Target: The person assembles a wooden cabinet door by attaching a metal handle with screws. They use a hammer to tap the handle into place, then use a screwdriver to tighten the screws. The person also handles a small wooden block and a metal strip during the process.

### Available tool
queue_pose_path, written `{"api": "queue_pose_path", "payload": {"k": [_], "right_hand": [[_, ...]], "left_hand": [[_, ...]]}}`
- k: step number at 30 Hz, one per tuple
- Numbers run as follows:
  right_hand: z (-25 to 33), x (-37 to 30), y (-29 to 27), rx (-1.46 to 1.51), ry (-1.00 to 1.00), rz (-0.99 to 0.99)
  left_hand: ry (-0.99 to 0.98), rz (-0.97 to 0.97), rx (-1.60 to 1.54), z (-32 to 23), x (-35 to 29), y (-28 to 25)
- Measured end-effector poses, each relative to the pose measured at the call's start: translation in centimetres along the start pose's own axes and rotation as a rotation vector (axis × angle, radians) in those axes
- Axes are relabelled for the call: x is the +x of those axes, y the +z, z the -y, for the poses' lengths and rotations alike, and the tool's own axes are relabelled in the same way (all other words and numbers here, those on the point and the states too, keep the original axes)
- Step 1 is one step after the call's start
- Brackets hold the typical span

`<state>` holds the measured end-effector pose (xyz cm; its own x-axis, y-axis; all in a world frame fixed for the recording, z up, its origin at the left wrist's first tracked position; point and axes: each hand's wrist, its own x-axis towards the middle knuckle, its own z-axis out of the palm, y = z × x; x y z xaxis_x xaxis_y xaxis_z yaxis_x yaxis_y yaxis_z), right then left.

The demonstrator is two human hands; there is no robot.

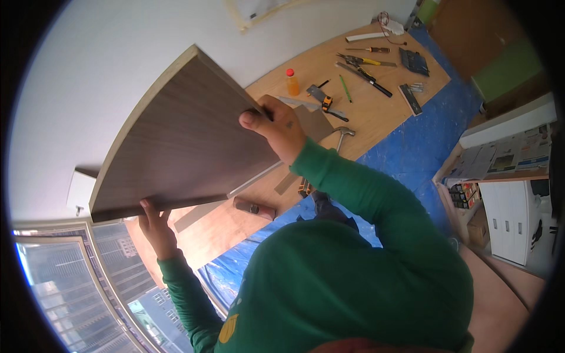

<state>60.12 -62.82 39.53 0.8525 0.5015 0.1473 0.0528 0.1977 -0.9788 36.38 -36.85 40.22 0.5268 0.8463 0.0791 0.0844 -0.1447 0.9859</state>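
Note:
A large dark brown wood-grain panel (182, 129) with a pale edge is held up at a tilt above the table, in front of the white wall. My right hand (276, 126) grips its right edge, the thumb lying on the brown face. At the lower left edge my left hand (156, 226) holds the same panel, fingertips on the face and the rest of the grip partly hidden. A claw hammer (343, 134) lies on the table just right of my right wrist. Under the panel's lower edge a sanding block or similar dark tool (254, 208) rests on the wood.
The wooden tabletop (376, 117) carries an orange bottle (292, 82) with a red cap, a tape measure (327, 103), a green pencil (345, 88), snips (359, 60) and a screwdriver (369, 50). Blue sheeting (406, 156) covers the floor. A window (65, 282) stands lower left, a white cabinet (505, 217) right.

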Motion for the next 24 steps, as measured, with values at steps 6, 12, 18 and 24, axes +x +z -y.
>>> {"api": "queue_pose_path", "payload": {"k": [6,12,18,24], "right_hand": [[-0.9,9.8,-7.3,0.154,-0.019,-0.126],[4.8,20.7,-13.7,0.364,-0.285,-0.058],[5.9,29.1,-20.5,0.355,-0.378,0.090],[-3.0,33.4,-22.5,0.645,-0.252,-0.222]], "left_hand": [[0.016,-0.007,0.121,-4.3,2.0,9.1],[0.218,-0.124,-0.012,-11.2,5.4,19.6],[0.399,-0.016,-0.122,-12.2,11.1,29.1],[0.297,-0.034,0.150,-4.8,15.8,33.3]]}}
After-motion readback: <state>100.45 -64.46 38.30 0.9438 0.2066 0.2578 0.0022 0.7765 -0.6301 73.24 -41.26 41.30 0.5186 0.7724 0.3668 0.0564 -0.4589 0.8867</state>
